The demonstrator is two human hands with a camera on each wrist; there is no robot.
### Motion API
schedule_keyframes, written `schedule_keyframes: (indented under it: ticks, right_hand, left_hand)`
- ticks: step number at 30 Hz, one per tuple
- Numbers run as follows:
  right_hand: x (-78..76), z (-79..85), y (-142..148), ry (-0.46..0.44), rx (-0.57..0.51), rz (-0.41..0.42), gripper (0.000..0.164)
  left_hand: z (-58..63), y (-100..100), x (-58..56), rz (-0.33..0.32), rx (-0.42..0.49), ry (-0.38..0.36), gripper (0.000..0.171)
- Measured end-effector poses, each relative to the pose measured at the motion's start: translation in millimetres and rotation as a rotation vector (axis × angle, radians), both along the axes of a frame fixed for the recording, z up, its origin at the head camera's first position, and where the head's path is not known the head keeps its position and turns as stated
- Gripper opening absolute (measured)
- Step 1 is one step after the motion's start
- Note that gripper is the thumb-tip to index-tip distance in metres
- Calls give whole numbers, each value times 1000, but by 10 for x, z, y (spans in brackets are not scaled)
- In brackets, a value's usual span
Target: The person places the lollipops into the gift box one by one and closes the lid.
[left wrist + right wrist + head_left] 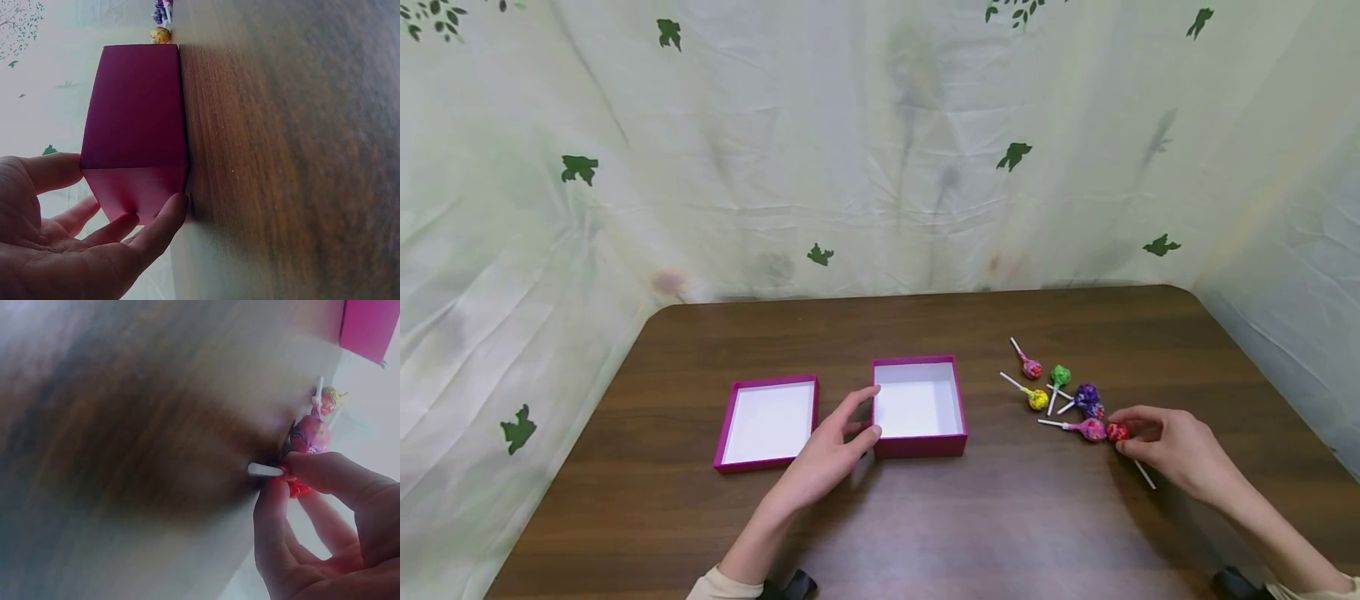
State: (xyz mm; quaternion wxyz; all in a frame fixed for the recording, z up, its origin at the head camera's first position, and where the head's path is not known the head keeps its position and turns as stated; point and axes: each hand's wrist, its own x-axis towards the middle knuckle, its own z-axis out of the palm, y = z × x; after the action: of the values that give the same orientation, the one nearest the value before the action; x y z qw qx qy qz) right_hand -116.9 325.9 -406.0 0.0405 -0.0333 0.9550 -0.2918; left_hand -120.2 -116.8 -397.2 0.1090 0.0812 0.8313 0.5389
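My left hand (827, 454) touches the left side of an uncovered magenta box (919, 447) with a white inside; in the left wrist view its fingertips rest against the box's side wall and edges. At the right, my right hand (1180, 450) pinches a red lollipop (1117, 432) by the candy end, its white stick pointing toward the front right. Next to it lies a pink lollipop (1092, 430). Behind are a purple lollipop (1086, 395), a green lollipop (1061, 376), a yellow lollipop (1037, 399) and another pink lollipop (1032, 368).
Left of the box lies its shallow magenta lid (767, 421), white inside facing up. Everything stands on a brown wooden table (985, 525). A pale curtain (850, 150) with green leaf prints hangs behind and around it.
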Motion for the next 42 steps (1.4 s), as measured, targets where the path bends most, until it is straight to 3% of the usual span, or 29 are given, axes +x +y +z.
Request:
schedule_keyframes:
  ticks: [8, 18, 27, 33, 42]
  right_hand:
    - [26, 15, 53, 32, -8, 12, 29]
    - [26, 95, -78, 159, -22, 20, 37]
    - [25, 192, -341, 140, -109, 8, 36]
    - [10, 229, -507, 203, -176, 88, 29]
    - [-40, 225, -747, 223, -257, 166, 30]
  left_hand:
    - [-32, 9, -4, 3, -18, -27, 55]
    - [-15, -2, -8, 17, -16, -20, 54]
    - [4, 24, -3, 41, 15, -2, 53]
    - [-1, 42, -5, 53, 37, -1, 54]
    - [-18, 26, -21, 49, 48, -17, 54]
